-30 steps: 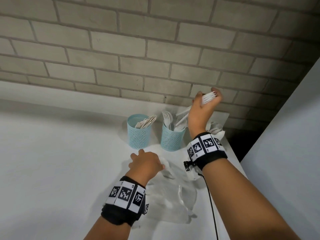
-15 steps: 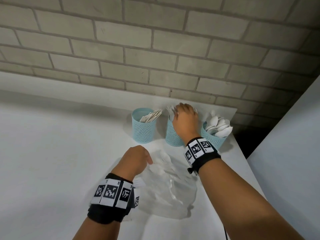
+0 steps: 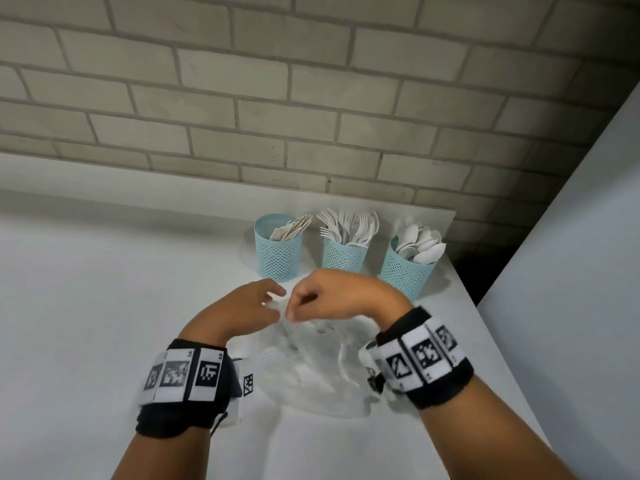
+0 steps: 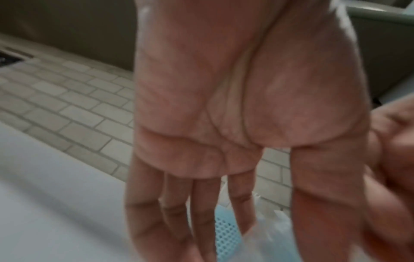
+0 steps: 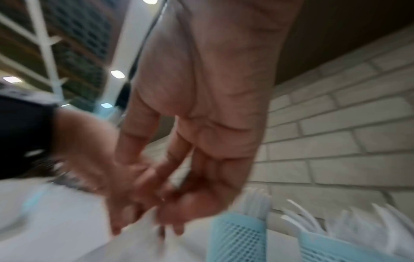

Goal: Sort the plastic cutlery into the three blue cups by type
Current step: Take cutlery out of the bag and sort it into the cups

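Observation:
Three blue mesh cups stand in a row by the wall: the left cup [image 3: 277, 254] holds knives [image 3: 291, 228], the middle cup [image 3: 343, 256] forks [image 3: 349, 223], the right cup [image 3: 403, 275] spoons [image 3: 420, 242]. In front of them lies a clear plastic bag [image 3: 322, 368] with white cutlery [image 3: 272, 355] showing inside. My left hand [image 3: 273, 301] and right hand [image 3: 294, 308] meet over the bag's far end, fingertips almost touching. Both pinch the bag's edge there. The wrist views are blurred, so what else sits in the pinch is unclear.
The white table [image 3: 104, 306] stretches wide to the left of the bag. Its right edge [image 3: 485, 341] runs close past the spoon cup, with a grey panel [image 3: 571, 271] beyond. A brick wall [image 3: 311, 98] stands right behind the cups.
My right hand left the fork cup empty and came back down to the bag's mouth. My left hand shifted slightly toward it, so the two hands now meet.

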`<state>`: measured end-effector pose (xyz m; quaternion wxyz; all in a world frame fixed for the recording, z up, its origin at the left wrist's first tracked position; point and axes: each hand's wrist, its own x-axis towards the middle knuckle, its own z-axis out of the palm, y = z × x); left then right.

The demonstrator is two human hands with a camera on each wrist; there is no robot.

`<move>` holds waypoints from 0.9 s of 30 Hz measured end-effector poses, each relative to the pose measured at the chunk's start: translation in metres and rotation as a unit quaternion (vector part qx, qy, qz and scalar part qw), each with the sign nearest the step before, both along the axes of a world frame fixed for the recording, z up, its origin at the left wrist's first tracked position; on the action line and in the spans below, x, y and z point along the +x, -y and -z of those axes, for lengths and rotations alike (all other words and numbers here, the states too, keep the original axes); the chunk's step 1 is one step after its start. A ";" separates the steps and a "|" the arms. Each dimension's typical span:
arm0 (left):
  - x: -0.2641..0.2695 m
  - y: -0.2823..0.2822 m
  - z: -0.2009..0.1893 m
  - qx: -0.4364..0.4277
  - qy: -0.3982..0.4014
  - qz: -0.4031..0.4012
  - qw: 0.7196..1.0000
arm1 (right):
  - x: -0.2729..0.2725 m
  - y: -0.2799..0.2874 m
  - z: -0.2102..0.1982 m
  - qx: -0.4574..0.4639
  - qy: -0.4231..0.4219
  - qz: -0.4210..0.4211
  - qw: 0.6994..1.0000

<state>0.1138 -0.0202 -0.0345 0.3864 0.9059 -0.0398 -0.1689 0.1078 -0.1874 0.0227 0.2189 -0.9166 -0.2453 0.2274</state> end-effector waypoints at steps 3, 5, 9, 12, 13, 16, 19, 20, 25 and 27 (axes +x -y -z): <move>-0.007 -0.011 0.007 0.137 -0.033 -0.011 0.990 | -0.024 -0.015 0.034 -0.119 0.091 0.046 0.988; -0.010 -0.010 0.012 0.199 -0.041 -0.007 0.979 | -0.030 -0.018 0.056 -0.152 0.089 0.086 0.981; -0.014 0.001 0.012 0.103 0.031 -0.039 0.993 | -0.009 0.006 0.063 -0.054 0.046 0.216 0.974; -0.012 0.005 0.013 -0.250 -0.027 -0.167 0.953 | 0.005 0.040 0.053 0.125 -0.058 0.329 0.934; -0.012 0.007 0.013 -0.337 -0.063 -0.190 0.920 | 0.007 0.051 0.050 0.186 -0.098 0.355 0.911; -0.007 0.014 0.019 -0.479 -0.134 -0.234 0.835 | 0.013 0.076 0.047 0.394 -0.218 0.425 0.785; -0.005 0.016 0.021 -0.517 -0.162 -0.228 0.809 | 0.016 0.090 0.051 0.464 -0.250 0.464 0.712; -0.006 0.016 0.022 -0.526 -0.175 -0.215 0.804 | 0.017 0.092 0.055 0.475 -0.257 0.480 0.692; -0.006 0.022 0.024 -0.597 -0.229 -0.251 0.727 | 0.015 0.089 0.072 0.493 -0.252 0.533 0.639; -0.006 0.025 0.025 -0.622 -0.248 -0.283 0.687 | 0.012 0.088 0.079 0.499 -0.263 0.555 0.612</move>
